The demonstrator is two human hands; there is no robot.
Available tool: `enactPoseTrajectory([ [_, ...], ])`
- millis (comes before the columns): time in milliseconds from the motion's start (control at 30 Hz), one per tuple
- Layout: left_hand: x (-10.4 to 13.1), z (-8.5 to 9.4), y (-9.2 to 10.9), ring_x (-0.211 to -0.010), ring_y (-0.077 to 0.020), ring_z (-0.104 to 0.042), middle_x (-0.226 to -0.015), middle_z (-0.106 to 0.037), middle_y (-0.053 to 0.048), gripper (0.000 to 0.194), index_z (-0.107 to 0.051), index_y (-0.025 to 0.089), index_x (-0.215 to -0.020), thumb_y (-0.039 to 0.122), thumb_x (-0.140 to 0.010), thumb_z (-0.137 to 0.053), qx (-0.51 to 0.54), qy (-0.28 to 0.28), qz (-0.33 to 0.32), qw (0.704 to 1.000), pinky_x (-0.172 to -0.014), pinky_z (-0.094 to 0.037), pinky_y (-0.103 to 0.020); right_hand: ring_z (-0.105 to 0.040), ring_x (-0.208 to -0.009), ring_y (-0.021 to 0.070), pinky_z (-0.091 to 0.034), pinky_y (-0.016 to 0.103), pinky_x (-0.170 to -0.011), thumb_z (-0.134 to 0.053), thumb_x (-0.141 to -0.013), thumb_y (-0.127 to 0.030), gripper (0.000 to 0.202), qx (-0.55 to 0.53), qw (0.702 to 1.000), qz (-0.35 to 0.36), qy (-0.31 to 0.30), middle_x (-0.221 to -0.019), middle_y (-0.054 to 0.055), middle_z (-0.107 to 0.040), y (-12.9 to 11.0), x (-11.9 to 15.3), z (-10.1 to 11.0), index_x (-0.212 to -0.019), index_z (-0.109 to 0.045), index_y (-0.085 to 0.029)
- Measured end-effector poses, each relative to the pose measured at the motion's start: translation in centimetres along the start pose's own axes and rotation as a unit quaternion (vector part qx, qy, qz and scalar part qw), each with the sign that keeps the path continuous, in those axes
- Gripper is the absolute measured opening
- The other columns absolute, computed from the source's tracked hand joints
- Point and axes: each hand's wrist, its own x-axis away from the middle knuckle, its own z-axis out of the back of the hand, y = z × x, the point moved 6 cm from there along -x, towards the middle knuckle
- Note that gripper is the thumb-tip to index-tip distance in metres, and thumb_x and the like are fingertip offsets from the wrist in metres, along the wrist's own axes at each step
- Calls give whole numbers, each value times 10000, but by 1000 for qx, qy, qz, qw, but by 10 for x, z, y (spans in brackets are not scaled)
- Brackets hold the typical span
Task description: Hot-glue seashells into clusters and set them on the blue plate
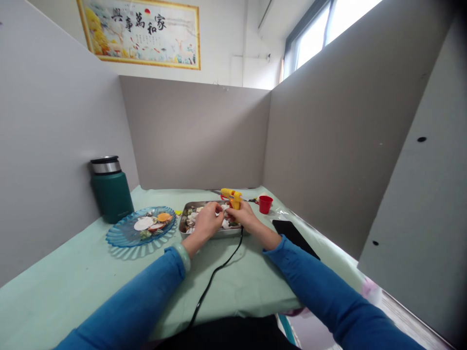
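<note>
A yellow hot glue gun (231, 195) sits in my right hand (245, 215), its nozzle turned away to the upper left or right, which I cannot tell, and its black cord (215, 274) running down toward my lap. My left hand (209, 220) is closed in a pinch beside it; whatever its fingertips hold is too small to make out. Both hands are over a metal tray (183, 234) filled with small whitish and brown pieces that look like shells (191, 217). My fingertips nearly meet above these pieces.
To the left, a scalloped blue plate (118, 236) bears white and orange shells (143, 223). Behind it stands a green bottle (112, 194). On the right are a red cup (265, 204) and a flat black object (295, 237). Grey panels (197, 136) enclose the table (156, 291).
</note>
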Motion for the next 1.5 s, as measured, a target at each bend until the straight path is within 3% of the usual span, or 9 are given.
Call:
enactPoseTrajectory([
  [267,3,0,5,-824,-192,-623,-963,-674,-78,153,-671,188,-815,242,-861,-536,-45,-3,-14,999,-695,-411,-276,-593,-566,125,-501,237,-520,-646,-659,-200,229,0,1000,-2,2,-665,-36,-581,-3,4,0,-876,-576,-184],
  [500,-4,0,-7,-722,-178,-631,-807,-711,-56,129,-656,172,-885,205,-862,-533,11,-1,45,999,-662,-395,-265,-593,-563,132,-474,228,-476,-620,-646,-179,252,26,999,-12,13,-670,-24,-592,-5,5,1,-897,-595,-174],
  [767,-1,-3,-1,-716,-173,-633,-779,-719,-50,112,-670,180,-806,173,-820,-559,9,-29,22,999,-664,-398,-255,-577,-544,140,-488,261,-494,-666,-652,-202,213,17,1000,16,0,-654,-17,-579,1,-1,1,-853,-597,-190],
  [967,-4,-4,-6,-723,-177,-667,-766,-725,-53,57,-661,167,-810,155,-798,-607,66,-41,60,995,-667,-440,-251,-580,-536,148,-490,272,-496,-676,-656,-210,202,37,998,43,-9,-633,-14,-576,3,-4,2,-842,-598,-193],
  [1133,-8,-19,-21,-665,-154,-683,-865,-742,-69,119,-678,149,-894,209,-791,-676,247,-87,121,958,-590,-490,-230,-577,-532,135,-491,264,-505,-664,-663,-216,236,14,999,38,-1,-652,-20,-586,-1,0,1,-888,-599,-185],
  [1233,-7,-27,-26,-644,-160,-681,-769,-732,-61,147,-702,133,-864,243,-768,-716,338,-121,148,922,-580,-516,-240,-563,-525,127,-491,261,-519,-652,-663,-216,239,6,999,40,-2,-637,-29,-571,-5,3,0,-890,-587,-176],
  [1367,-4,-25,-25,-657,-169,-687,-714,-726,-66,186,-732,114,-815,264,-713,-777,403,-126,176,889,-605,-537,-251,-560,-529,129,-494,270,-532,-640,-664,-215,230,3,999,47,-5,-645,-26,-568,-7,4,-2,-882,-578,-176],
  [1500,-3,-22,-24,-658,-174,-687,-711,-733,-79,252,-753,101,-820,288,-666,-823,423,-119,194,877,-625,-545,-263,-562,-534,136,-493,276,-533,-637,-661,-209,226,12,999,46,-1,-641,-22,-573,-5,2,0,-878,-580,-180],
])
